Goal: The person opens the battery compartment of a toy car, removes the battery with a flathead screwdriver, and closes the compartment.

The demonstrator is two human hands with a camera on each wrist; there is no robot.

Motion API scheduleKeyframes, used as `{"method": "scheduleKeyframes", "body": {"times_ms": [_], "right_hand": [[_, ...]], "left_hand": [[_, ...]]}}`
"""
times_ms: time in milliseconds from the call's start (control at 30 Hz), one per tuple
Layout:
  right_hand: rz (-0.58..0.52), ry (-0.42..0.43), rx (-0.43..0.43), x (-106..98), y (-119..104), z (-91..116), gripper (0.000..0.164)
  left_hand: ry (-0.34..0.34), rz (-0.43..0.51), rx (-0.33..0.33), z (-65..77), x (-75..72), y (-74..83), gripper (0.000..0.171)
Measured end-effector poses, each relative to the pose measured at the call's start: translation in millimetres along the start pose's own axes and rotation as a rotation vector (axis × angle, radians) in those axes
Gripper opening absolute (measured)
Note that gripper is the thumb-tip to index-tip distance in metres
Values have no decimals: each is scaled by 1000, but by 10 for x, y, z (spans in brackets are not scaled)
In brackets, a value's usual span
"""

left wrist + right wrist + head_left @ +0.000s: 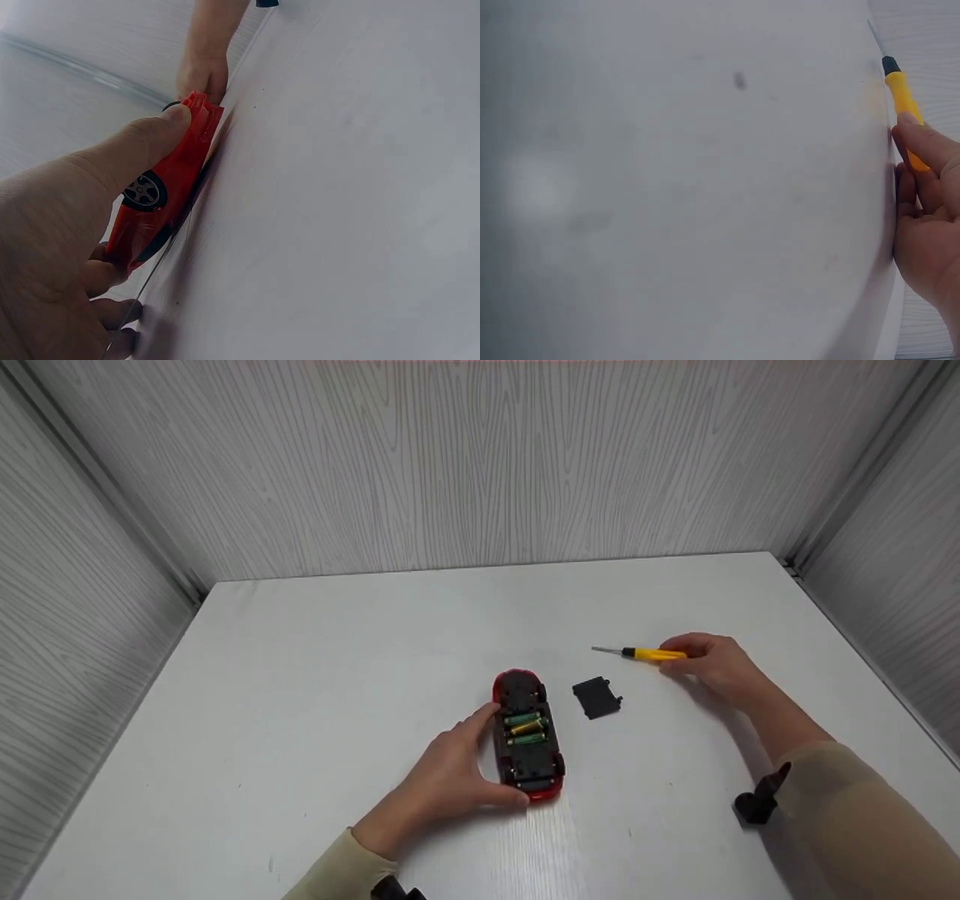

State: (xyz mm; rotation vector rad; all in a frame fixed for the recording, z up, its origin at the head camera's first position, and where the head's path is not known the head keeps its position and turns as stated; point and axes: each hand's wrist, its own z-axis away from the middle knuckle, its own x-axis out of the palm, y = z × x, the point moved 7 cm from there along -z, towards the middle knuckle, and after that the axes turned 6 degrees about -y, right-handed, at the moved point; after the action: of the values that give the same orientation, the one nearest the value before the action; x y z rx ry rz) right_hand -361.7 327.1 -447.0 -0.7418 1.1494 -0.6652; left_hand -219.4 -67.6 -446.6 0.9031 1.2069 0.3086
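Note:
A red toy car (534,761) lies upside down on the white table, its black underside facing up. Batteries (526,727) sit in its uncovered compartment, the middle one slightly askew. My left hand (450,772) grips the car from the left, thumb at the near end and fingers along the far side; the left wrist view shows the thumb on the red body (176,169) near a wheel. To the right, my right hand (712,666) pinches the yellow handle of a screwdriver (649,654), whose shaft points left. The black battery cover (598,697) lies between car and screwdriver, touched by neither hand.
The white tabletop (337,675) is bounded by a wood-grain panel (480,465) at the back and similar panels at left and right. A small black device (757,802) is strapped at the right sleeve (847,795).

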Motion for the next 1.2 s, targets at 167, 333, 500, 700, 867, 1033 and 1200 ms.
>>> {"method": "scheduleKeyframes", "body": {"times_ms": [167,333,500,700,867,1033,1200], "right_hand": [[26,15,1,19,-22,-11,44],[43,-7,8,44,-34,-32,43],[53,-19,8,48,-27,-38,42],[50,-15,2,30,-3,-47,45],[28,-12,-5,15,26,-44,46],[6,-6,-32,4,13,-13,47],[-1,3,-60,-5,8,37,49]], "left_hand": [[4,3,-1,14,-12,-1,127],[1,9,-1,14,-12,-5,127],[0,15,-4,12,-11,-6,127],[3,10,-2,13,-9,3,127],[1,7,-4,6,-2,0,128],[7,9,1,5,-3,7,127],[3,14,-4,0,8,15,126]]}}
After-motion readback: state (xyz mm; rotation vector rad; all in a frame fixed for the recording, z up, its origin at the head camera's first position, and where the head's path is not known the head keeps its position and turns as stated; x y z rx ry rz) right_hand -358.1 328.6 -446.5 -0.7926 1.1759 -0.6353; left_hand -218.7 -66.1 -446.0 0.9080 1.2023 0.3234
